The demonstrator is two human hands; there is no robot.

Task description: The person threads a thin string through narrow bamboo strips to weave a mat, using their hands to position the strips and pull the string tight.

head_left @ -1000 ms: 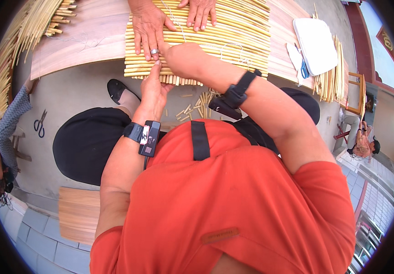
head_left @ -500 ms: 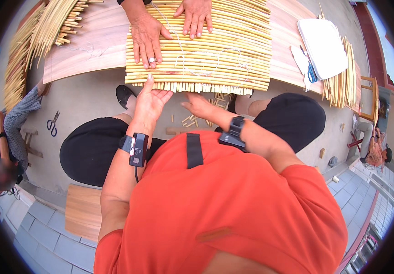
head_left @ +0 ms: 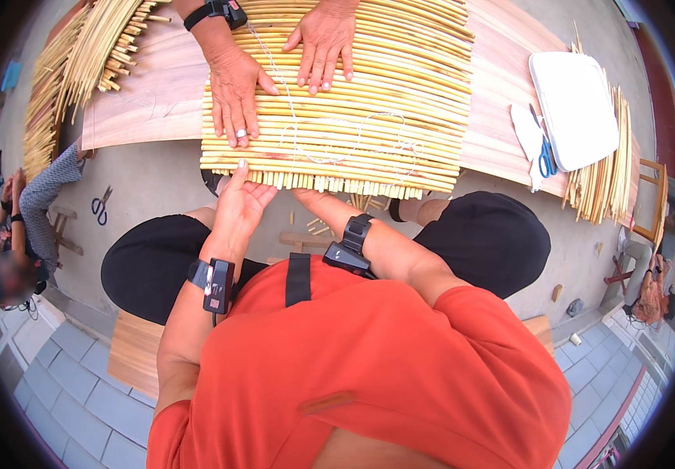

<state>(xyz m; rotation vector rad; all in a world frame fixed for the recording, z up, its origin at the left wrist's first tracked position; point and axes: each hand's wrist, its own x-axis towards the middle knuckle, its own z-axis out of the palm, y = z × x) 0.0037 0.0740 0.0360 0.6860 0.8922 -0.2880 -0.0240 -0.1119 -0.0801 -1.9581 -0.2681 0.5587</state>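
Note:
A mat of yellow stalks (head_left: 400,70) lies on the table, its near edge hanging over the front. My left hand (head_left: 237,207), palm up, grips that edge at its left part, thumb on top and fingers beneath. My right hand (head_left: 310,199) reaches under the edge near the middle; the mat hides its fingers. Across the mat trails a loose white string (head_left: 294,125). From the far side, a co-worker's two hands press flat on the stalks, one with a ring (head_left: 236,94), the other (head_left: 328,47) farther back.
On the wooden table (head_left: 502,94) are a white tray (head_left: 572,109), blue-handled scissors (head_left: 546,156) and stalk bundles (head_left: 615,156). More stalks (head_left: 103,47) lie at far left. Another pair of scissors (head_left: 101,205) and cut stalk pieces (head_left: 318,227) are on the floor. People sit at both sides.
The mat has slid toward me, so more of it overhangs the table. The co-worker's hands came nearer with it. My right hand has gone farther under the edge.

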